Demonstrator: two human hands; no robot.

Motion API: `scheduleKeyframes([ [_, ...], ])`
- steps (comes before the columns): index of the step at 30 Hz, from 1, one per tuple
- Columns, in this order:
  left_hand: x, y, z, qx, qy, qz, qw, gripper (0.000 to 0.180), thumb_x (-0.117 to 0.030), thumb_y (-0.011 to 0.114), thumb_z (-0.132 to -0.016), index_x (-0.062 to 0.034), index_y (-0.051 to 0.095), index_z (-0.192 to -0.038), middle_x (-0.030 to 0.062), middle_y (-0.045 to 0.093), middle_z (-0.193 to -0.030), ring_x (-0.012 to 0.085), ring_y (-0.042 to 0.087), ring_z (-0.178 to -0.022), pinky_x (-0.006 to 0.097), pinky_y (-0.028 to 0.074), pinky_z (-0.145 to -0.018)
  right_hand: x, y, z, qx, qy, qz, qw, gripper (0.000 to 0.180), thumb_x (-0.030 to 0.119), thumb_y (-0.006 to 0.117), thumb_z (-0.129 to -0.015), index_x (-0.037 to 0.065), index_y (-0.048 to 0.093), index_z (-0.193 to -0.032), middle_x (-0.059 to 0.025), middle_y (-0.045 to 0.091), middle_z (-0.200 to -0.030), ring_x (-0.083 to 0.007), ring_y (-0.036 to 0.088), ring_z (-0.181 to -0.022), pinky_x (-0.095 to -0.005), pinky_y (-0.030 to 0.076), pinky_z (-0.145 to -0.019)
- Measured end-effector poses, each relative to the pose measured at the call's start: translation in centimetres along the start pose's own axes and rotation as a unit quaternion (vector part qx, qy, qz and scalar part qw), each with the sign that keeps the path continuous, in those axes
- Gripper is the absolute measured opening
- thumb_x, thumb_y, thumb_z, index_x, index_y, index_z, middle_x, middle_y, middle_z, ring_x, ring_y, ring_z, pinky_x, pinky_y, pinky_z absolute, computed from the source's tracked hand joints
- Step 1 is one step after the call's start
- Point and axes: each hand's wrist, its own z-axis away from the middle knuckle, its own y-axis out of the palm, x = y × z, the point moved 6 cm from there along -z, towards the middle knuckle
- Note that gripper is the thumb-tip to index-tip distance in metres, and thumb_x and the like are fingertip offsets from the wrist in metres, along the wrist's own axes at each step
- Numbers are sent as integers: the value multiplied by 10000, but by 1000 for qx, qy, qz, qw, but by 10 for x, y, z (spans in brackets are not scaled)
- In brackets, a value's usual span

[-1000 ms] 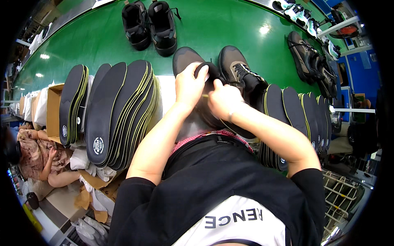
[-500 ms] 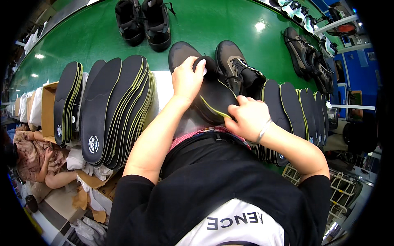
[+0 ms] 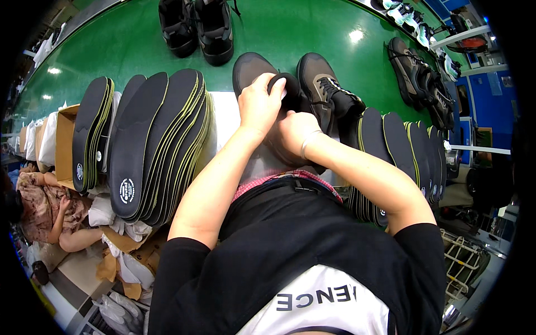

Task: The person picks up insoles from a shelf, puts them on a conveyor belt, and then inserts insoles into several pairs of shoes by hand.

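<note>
A brown-and-black shoe (image 3: 250, 70) lies in front of me, toe pointing away. My left hand (image 3: 258, 106) pinches its padded black tongue (image 3: 289, 84), thumb on top. Close beside it, my right hand (image 3: 298, 133) is closed at the shoe's opening, its fingertips hidden. The insole that this hand held by its yellow-green edge is now out of sight, down in the shoe. Just right of my hands sits a matching laced shoe (image 3: 321, 78).
Stacked black insoles with yellow-green edges stand at left (image 3: 142, 139) and right (image 3: 385, 139). Beyond them on the green table (image 3: 290, 28) are a black pair of shoes (image 3: 212, 33) and a brown pair (image 3: 410, 78). Another person (image 3: 47, 201) sits at far left, near a cardboard box (image 3: 66, 145).
My right hand has moved forward and left, from the insole's near end to the shoe's opening. The insole has slid out of sight. My left hand stays at the tongue.
</note>
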Motion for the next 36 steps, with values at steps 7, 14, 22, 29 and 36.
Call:
scheduleKeyframes([
  [7,-2,0,0,29,-11,27,999,244,-284,561,-780,-50,600,-837,123,621,-726,275,601,-678,335,456,-633,-4,-5,-10,214,-31,-31,976,278,177,534,-718,14,629,-922,-160,620,-933,-273,599,-885,-330,478,-731],
  [14,-2,0,1,49,-31,9,998,253,-240,583,-792,-26,605,-925,114,637,-802,162,605,-718,267,456,-673,6,18,-16,135,-24,137,981,333,191,628,-708,68,611,-1016,-55,580,-1085,-228,523,-1040,-275,450,-804],
  [22,2,0,1,13,3,28,1000,237,-280,560,-777,-55,599,-841,135,613,-734,296,595,-689,344,455,-632,7,19,0,205,-104,157,960,246,160,546,-730,67,646,-936,-92,632,-944,-207,605,-889,-305,468,-740],
  [29,3,2,3,52,-30,26,998,260,-236,582,-795,-21,596,-943,121,634,-847,181,609,-770,273,453,-702,4,17,40,338,-222,25,914,701,454,487,-760,-139,392,-1122,-231,586,-909,-279,517,-1022,-450,85,-1040],
  [36,2,-1,1,18,8,60,998,208,-254,579,-772,-64,598,-855,135,611,-749,299,601,-704,345,464,-619,2,20,15,383,-175,-41,906,576,381,559,-692,-82,523,-1034,-226,566,-1019,-313,508,-1033,-354,365,-898],
])
